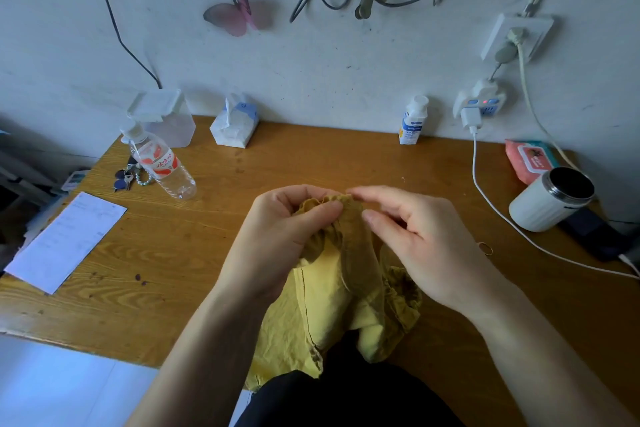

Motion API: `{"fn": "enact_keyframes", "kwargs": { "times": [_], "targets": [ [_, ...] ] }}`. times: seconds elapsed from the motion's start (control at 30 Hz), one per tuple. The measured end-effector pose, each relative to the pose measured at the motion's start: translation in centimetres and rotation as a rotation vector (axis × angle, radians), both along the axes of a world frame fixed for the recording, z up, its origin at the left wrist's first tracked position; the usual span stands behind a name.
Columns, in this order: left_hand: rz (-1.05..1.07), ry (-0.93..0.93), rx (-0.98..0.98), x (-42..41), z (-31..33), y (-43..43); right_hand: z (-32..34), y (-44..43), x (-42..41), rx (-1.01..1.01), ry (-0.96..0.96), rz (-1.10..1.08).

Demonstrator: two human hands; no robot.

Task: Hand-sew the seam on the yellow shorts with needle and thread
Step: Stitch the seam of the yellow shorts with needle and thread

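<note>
Though blurred, bottle label (157, 158) beyond shorts (332, 295).

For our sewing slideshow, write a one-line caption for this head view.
Left hand pinches the yellow shorts at a wooden desk; right hand hovers beside.

two hands (277, 239), one shorts (332, 291), two bottles (161, 163), one mug (540, 210)

Wooden table (242, 236); far left: clear container (166, 118), tissue pack (233, 123), water bottle (162, 163), keys (126, 177) just beside bottle; paper sheet (65, 241) at left edge; far right: small white bottle (412, 121), wipes pack (526, 159), white cup (550, 199), white cable (491, 204); yellow shorts (332, 302) near centre.
</note>
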State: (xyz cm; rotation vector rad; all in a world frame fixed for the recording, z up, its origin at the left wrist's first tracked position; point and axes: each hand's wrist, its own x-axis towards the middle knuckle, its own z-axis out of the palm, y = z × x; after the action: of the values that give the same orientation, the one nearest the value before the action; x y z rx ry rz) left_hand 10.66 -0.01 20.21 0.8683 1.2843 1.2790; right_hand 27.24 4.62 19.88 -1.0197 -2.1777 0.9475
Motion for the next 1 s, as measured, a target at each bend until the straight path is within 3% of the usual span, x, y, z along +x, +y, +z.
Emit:
{"fn": "enact_keyframes", "kwargs": {
  "times": [0.3, 0.6, 0.83, 1.0],
  "targets": [
    [0.238, 0.478, 0.092, 1.7, -0.2, -0.3, 0.3, -1.3, -1.0, 0.296, -0.178, -0.165],
    [0.384, 0.910, 0.355, 4.3, -0.7, -1.4, 0.2, -2.4, -1.6, 0.379, -0.147, -0.279],
    [0.386, 0.979, 0.463, 4.9, -1.7, -1.6, -0.7, -2.4, -1.1, 0.441, -0.089, -0.288],
    [0.370, 0.859, 0.424, 4.7, -1.8, -1.9, -1.1, -2.2, -0.7, 0.424, -0.033, -0.256]
  ]
}}
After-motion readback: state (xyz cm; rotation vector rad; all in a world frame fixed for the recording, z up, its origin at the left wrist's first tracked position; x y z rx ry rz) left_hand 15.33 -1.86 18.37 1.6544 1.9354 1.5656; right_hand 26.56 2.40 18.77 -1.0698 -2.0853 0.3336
